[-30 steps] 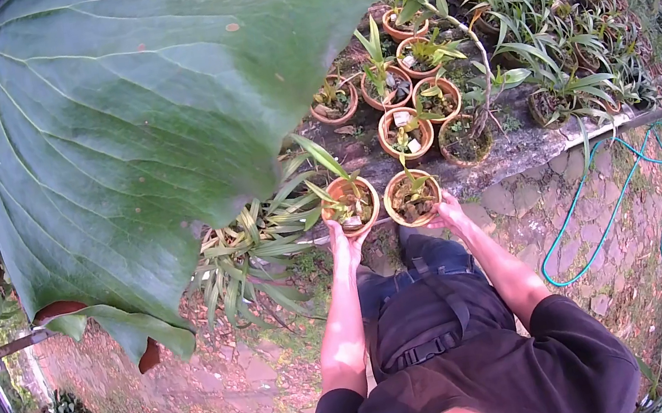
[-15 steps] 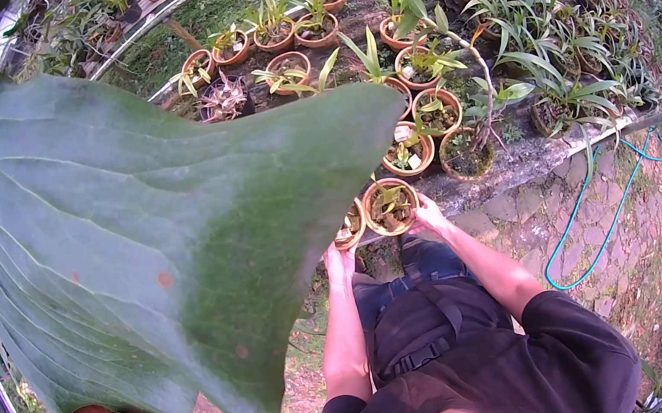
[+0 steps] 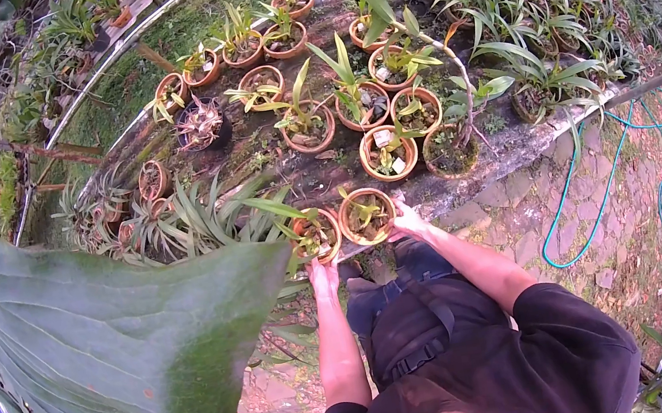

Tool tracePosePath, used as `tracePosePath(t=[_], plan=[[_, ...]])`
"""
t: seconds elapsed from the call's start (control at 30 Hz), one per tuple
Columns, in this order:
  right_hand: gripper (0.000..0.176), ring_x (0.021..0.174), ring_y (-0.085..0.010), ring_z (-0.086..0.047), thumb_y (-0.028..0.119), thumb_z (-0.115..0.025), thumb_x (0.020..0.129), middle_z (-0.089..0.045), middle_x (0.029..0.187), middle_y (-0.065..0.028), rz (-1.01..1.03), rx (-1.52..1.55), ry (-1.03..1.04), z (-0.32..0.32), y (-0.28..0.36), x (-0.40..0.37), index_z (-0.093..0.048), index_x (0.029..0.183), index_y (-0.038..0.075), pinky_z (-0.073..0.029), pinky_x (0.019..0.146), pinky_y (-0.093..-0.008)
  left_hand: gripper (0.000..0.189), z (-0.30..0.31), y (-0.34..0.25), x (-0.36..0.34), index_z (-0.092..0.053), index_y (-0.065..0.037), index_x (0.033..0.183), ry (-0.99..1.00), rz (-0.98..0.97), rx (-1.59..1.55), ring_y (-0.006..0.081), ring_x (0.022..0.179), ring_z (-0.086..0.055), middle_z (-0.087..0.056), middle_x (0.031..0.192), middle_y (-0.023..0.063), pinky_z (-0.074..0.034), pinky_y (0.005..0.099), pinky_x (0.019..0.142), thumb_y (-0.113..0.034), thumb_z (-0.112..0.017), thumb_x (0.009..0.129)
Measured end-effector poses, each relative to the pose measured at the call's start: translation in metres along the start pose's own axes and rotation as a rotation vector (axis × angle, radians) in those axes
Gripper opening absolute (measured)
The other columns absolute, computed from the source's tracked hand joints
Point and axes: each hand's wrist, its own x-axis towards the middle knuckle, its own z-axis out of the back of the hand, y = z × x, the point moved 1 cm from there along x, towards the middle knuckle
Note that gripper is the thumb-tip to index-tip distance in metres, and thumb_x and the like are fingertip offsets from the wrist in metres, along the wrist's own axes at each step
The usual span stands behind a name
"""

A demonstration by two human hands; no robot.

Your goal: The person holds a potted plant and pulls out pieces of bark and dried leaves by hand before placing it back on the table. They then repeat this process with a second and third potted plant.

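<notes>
My left hand [image 3: 323, 272] grips the near side of a small terracotta plant pot [image 3: 326, 260], its fingers partly hidden beneath it. Green shoots and a pale chip show in that pot. Beside it, almost touching, is a second terracotta plant pot [image 3: 372, 241] with a small leafy plant, and my right hand [image 3: 409, 220] is closed round its right side. Both pots are at the near edge of the mossy table [image 3: 452, 196]. Just beyond them stands another potted plant with white tags [image 3: 383, 139].
A huge green leaf [image 3: 125, 337] covers the lower left of the view. Terracotta pots [image 3: 313, 148] and a dark pot [image 3: 204, 127] stand farther back. Dense strap-leaved plants [image 3: 531, 42] fill the right side. A teal hose [image 3: 566, 224] lies on the stone paving.
The view has shifted, and the big leaf now sits lower and farther left, uncovering more of the table and the left pot. Both hands stay on their pots.
</notes>
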Motion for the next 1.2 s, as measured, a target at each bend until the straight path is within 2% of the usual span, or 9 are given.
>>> tracePosePath(t=[0.13, 0.17, 0.27, 0.33, 0.4, 0.53, 0.77, 1.13, 1.2], plan=[[0.094, 0.082, -0.0281, -0.072, -0.001, -0.065, 0.084, -0.064, 0.117, -0.0164, -0.006, -0.084, -0.027, -0.004, 0.000, 0.000, -0.012, 0.158, 0.021, -0.064, 0.066, -0.0438, 0.043, 0.007, 0.005, 0.005, -0.038, -0.013, 0.145, 0.057, 0.007, -0.015, 0.0326, 0.119, -0.058, -0.052, 0.138, 0.0118, -0.054, 0.0544, 0.097, -0.033, -0.042, 0.107], [0.087, 0.087, -0.0273, -0.071, -0.006, -0.061, 0.089, -0.064, 0.119, -0.0157, -0.034, -0.106, -0.052, -0.004, 0.001, -0.001, -0.017, 0.157, 0.023, -0.062, 0.070, -0.0440, 0.046, 0.011, 0.006, 0.009, -0.038, -0.015, 0.145, 0.064, 0.045, -0.039, 0.0318, 0.118, -0.059, -0.053, 0.137, 0.0109, -0.054, 0.0543, 0.096, -0.038, -0.044, 0.105], [0.083, 0.091, -0.0244, -0.070, 0.001, -0.065, 0.091, -0.063, 0.121, -0.0142, -0.018, -0.196, 0.011, 0.002, 0.006, -0.007, -0.019, 0.157, 0.019, -0.061, 0.070, -0.0408, 0.053, 0.019, 0.009, 0.011, -0.039, -0.018, 0.144, 0.078, 0.118, -0.076, 0.0301, 0.116, -0.061, -0.055, 0.137, 0.0091, -0.055, 0.0543, 0.094, -0.050, -0.045, 0.103], [0.076, 0.093, -0.0199, -0.067, 0.015, -0.068, 0.092, -0.063, 0.120, -0.0111, 0.009, -0.243, -0.128, 0.016, 0.011, -0.002, -0.024, 0.154, 0.010, -0.059, 0.069, -0.0364, 0.057, 0.016, 0.006, -0.003, -0.040, -0.017, 0.144, 0.086, 0.109, -0.052, 0.0298, 0.116, -0.061, -0.054, 0.137, 0.0091, -0.054, 0.0546, 0.095, -0.054, -0.043, 0.102], [0.072, 0.093, -0.0187, -0.066, 0.020, -0.067, 0.092, -0.063, 0.116, -0.0089, 0.055, -0.145, -0.328, 0.025, 0.017, 0.007, -0.029, 0.151, 0.007, -0.058, 0.066, -0.0342, 0.048, 0.016, 0.003, -0.006, -0.038, -0.016, 0.144, 0.047, 0.134, -0.070, 0.0330, 0.116, -0.060, -0.054, 0.135, 0.0109, -0.052, 0.0571, 0.098, -0.040, -0.047, 0.104], [0.064, 0.096, -0.0189, -0.064, 0.032, -0.066, 0.095, -0.060, 0.120, -0.0102, 0.173, -0.160, -0.353, 0.040, 0.040, 0.017, -0.036, 0.144, 0.005, -0.054, 0.073, -0.0304, 0.039, 0.019, 0.008, -0.007, -0.038, -0.012, 0.139, -0.077, 0.085, -0.006, 0.0354, 0.113, -0.062, -0.056, 0.130, 0.0151, -0.053, 0.0569, 0.098, -0.027, -0.048, 0.105], [0.043, 0.109, -0.0424, -0.066, 0.013, -0.056, 0.100, -0.054, 0.132, -0.0215, 0.205, 0.346, -0.232, 0.018, 0.072, 0.032, -0.037, 0.137, 0.004, -0.059, 0.085, -0.0477, 0.043, 0.019, 0.007, -0.014, -0.040, -0.008, 0.137, -0.007, 0.151, -0.053, 0.0414, 0.111, -0.062, -0.056, 0.127, 0.0196, -0.053, 0.0569, 0.097, -0.038, -0.041, 0.106], [0.055, 0.099, -0.0475, -0.067, 0.000, -0.055, 0.094, -0.054, 0.123, -0.0248, 0.298, 0.439, -0.187, 0.014, 0.077, 0.028, -0.026, 0.140, 0.004, -0.062, 0.083, -0.0510, 0.055, 0.009, -0.005, -0.080, -0.029, -0.004, 0.147, -0.033, 0.160, 0.260, 0.0374, 0.104, -0.063, -0.051, 0.130, 0.0201, -0.058, 0.0532, 0.089, -0.035, -0.041, 0.104], [0.055, 0.099, -0.0476, -0.067, 0.000, -0.056, 0.094, -0.054, 0.123, -0.0248, 0.328, 0.394, -0.158, 0.012, 0.081, 0.016, -0.026, 0.140, 0.004, -0.062, 0.083, -0.0510, 0.049, 0.011, -0.008, -0.089, -0.042, -0.001, 0.141, -0.037, 0.100, 0.706, 0.0342, 0.104, -0.063, -0.058, 0.124, 0.0209, -0.055, 0.0476, 0.091, -0.031, -0.043, 0.103]])
